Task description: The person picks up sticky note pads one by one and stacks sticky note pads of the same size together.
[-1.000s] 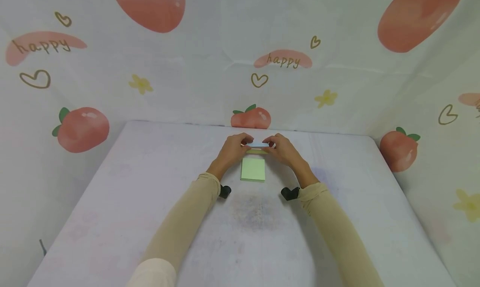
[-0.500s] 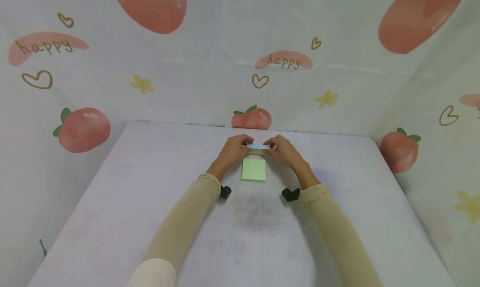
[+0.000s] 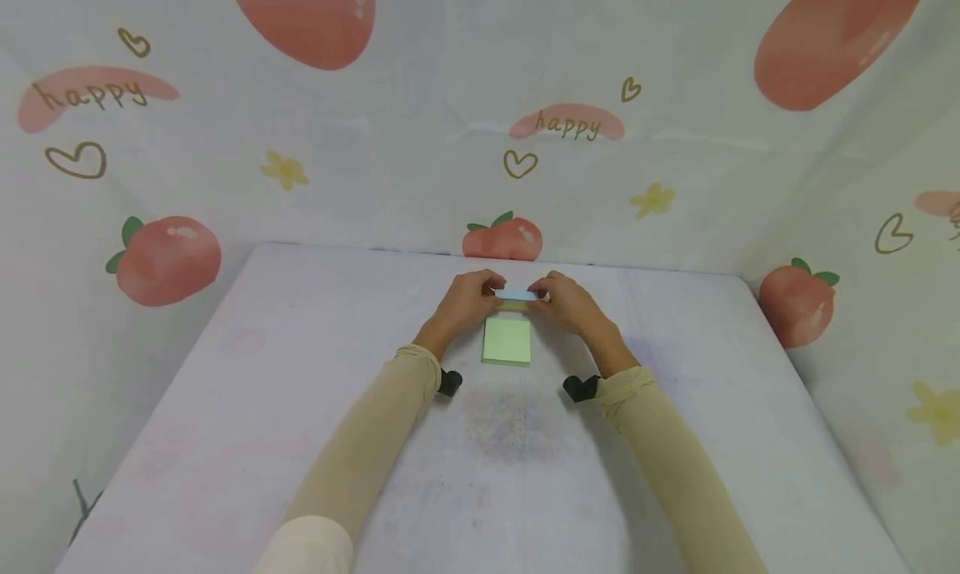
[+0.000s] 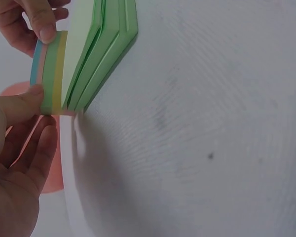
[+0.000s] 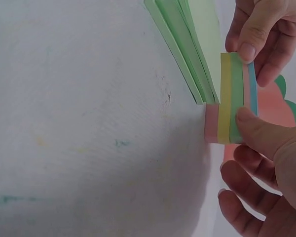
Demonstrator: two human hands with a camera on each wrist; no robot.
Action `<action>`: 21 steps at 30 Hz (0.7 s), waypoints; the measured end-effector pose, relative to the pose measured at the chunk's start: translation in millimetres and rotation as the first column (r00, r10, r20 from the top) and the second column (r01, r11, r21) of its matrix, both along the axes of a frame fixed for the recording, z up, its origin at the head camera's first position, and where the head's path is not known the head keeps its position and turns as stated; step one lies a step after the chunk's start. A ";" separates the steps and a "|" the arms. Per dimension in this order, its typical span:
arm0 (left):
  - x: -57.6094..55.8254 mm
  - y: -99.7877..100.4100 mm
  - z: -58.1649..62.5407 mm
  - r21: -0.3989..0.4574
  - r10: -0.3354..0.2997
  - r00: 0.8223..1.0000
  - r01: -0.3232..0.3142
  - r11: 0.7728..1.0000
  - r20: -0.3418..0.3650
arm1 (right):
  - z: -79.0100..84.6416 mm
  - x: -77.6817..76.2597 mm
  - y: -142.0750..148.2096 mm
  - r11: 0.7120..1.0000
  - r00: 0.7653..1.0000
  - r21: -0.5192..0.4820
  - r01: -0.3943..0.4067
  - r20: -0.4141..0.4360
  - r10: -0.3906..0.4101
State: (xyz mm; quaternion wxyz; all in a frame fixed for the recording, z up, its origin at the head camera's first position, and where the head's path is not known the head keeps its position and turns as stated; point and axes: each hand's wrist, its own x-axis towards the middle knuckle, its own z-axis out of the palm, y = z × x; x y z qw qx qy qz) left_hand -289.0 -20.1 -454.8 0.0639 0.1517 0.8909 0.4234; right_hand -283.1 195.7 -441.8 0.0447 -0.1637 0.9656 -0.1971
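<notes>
At the table's far side, a small stack of coloured sticky notes (image 3: 516,294) stands between both hands, blue on top. Pink, green and yellow layers (image 4: 52,74) show along its side in the left wrist view, with another pink layer at the bottom in the right wrist view. My left hand (image 3: 468,299) pinches the stack's left end, thumb on the near side. From the right end, my right hand (image 3: 567,301) pinches it likewise, its thumb (image 5: 266,131) against the layers. Nearer to me, a pile of light-green sticky notes (image 3: 507,341) lies flat, touched by neither hand.
A white table (image 3: 517,491) spreads beneath the arms, with a greyish smudge in front of the green pile. A printed white curtain (image 3: 405,141) rises behind and at both sides. Black mounts (image 3: 581,388) sit at the wrists. A thin dark object (image 3: 84,507) shows at the left edge.
Both hands keep their places at the coloured stack. Its blue top shows slightly more than a second ago. The green pile stays put.
</notes>
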 end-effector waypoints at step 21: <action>-0.7 3.7 -9.4 -0.047 0.035 0.999 -0.035 0.998 -0.018 | 0.3 -3.5 -2.2 0.999 0.995 0.041 0.017 0.095 -0.021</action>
